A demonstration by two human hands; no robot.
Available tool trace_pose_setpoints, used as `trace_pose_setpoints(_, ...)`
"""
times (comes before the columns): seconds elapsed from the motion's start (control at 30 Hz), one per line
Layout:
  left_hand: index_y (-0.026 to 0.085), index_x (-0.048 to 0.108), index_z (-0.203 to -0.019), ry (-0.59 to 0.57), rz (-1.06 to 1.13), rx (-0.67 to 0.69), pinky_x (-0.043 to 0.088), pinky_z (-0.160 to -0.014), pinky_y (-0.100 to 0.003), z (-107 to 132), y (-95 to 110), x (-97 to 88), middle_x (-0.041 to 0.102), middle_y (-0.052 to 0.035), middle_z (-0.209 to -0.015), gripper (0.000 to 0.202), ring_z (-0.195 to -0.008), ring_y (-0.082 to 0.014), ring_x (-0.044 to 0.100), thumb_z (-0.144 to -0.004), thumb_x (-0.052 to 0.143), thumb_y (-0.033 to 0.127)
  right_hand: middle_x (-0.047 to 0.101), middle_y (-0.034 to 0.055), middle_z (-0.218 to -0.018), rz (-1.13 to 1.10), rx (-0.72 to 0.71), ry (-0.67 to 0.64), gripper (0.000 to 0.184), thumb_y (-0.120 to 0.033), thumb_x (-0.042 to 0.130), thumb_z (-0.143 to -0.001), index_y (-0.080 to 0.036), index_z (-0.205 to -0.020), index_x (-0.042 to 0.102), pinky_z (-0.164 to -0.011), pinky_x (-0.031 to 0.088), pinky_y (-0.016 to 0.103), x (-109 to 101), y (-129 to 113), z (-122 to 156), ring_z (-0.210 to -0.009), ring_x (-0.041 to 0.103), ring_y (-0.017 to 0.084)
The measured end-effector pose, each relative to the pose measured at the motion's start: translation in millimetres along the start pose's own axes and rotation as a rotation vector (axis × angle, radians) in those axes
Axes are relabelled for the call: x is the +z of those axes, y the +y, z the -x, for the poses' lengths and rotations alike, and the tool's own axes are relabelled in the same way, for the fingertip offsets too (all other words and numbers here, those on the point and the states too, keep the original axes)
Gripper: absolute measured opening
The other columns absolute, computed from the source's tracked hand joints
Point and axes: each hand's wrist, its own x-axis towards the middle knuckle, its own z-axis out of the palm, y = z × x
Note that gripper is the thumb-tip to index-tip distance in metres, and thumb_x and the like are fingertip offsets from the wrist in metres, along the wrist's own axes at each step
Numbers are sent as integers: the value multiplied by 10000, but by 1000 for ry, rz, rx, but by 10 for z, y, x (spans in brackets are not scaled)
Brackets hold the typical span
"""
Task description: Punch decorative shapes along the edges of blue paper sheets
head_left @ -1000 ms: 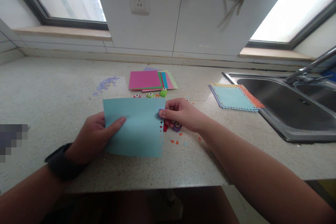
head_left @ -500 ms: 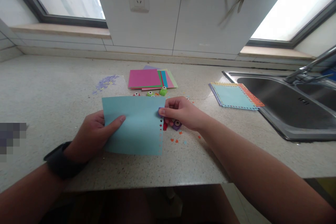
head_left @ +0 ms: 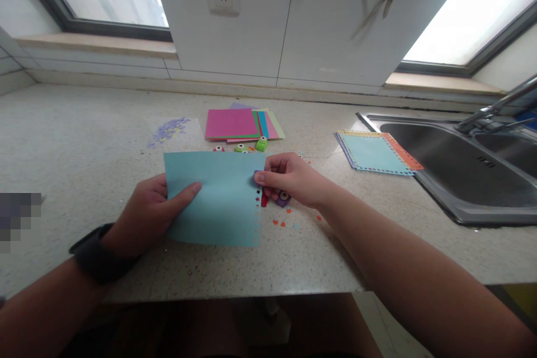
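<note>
My left hand (head_left: 157,204) grips the left side of a light blue sheet of paper (head_left: 218,207), thumb on top and fingers underneath. Small shaped holes run up the sheet's right edge. At that edge my right hand (head_left: 289,178) is closed on a small purple craft punch (head_left: 257,178), its thumb pressed on it; the fingers partly hide the punch. Beneath my right hand lie another purple punch (head_left: 284,197) and a red one (head_left: 264,198). Behind the sheet stand green punches (head_left: 262,144) and a red punch (head_left: 218,149), some partly covered by the paper.
A stack of coloured paper (head_left: 232,124) lies toward the wall. Punched sheets (head_left: 371,152) rest beside the steel sink (head_left: 444,173) at the right. Purple paper bits (head_left: 170,130) are heaped at the back left. Orange cut-outs (head_left: 276,222) dot the counter (head_left: 201,274) near the punches.
Both hands, the paper and the punch hold nearly the same position. The whole view has shifted very slightly.
</note>
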Motion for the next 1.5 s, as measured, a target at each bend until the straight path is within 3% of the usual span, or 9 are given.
trace_pose_setpoints(0.5, 210, 721, -940, -29, 47, -16, 621, -682, -324, -1, 1, -2, 803, -49, -926, 397, -814, -263, 738, -765, 723, 566, 611, -27, -506, -51, -28, 2, 399, -480, 757, -811, -200, -694, 498, -335, 406, 197, 20, -16, 0, -377, 508, 82)
trace_pose_setpoints(0.7, 213, 730, -950, -20, 42, -8, 622, -684, -330, 6, 12, 4, 804, -54, -948, 407, -820, -273, 736, -758, 729, 571, 619, -14, -553, -78, -23, -10, 389, -471, 762, -808, -198, -706, 505, -344, 407, 194, 11, -27, 3, -464, 607, 124)
trace_pose_setpoints(0.8, 212, 729, -942, -10, 43, -6, 622, -699, -332, 1, 5, 5, 803, -56, -955, 404, -838, -277, 735, -761, 727, 573, 618, -10, -589, -101, -39, -1, 350, -464, 749, -820, -188, -738, 550, -364, 418, 207, -31, -22, -2, -462, 578, 110)
trace_pose_setpoints(1.07, 198, 727, -1021, -27, 86, -3, 619, -754, -394, 0, 5, -5, 793, -85, -1036, 437, -897, -312, 734, -770, 724, 557, 597, 18, -719, -186, -67, 173, 308, -449, 723, -813, -164, -773, 615, -462, 427, 223, -223, -107, 20, -565, 535, 99)
trace_pose_setpoints(1.27, 224, 736, -985, -25, 95, 5, 621, -734, -402, 3, 23, -4, 796, -74, -1019, 388, -894, -319, 738, -770, 727, 547, 635, 38, -777, 45, -137, 397, 343, -520, 686, -815, -177, -823, 672, -493, 387, 246, -324, -79, -14, -616, 509, 118)
trace_pose_setpoints(1.4, 225, 732, -1006, -41, 136, -15, 621, -745, -409, 1, 18, -1, 791, -76, -1045, 385, -905, -316, 737, -777, 726, 534, 662, 37, -771, 365, -218, 494, 330, -513, 661, -841, -185, -847, 700, -617, 425, 302, -387, -41, -37, -687, 542, 154)
trace_pose_setpoints(1.5, 221, 729, -1030, -50, 161, -18, 613, -791, -416, -1, 9, -6, 783, -78, -1079, 387, -945, -321, 730, -775, 735, 511, 675, 50, -753, 580, -186, 550, 344, -517, 630, -869, -186, -887, 720, -626, 411, 332, -454, -9, -60, -679, 553, 174)
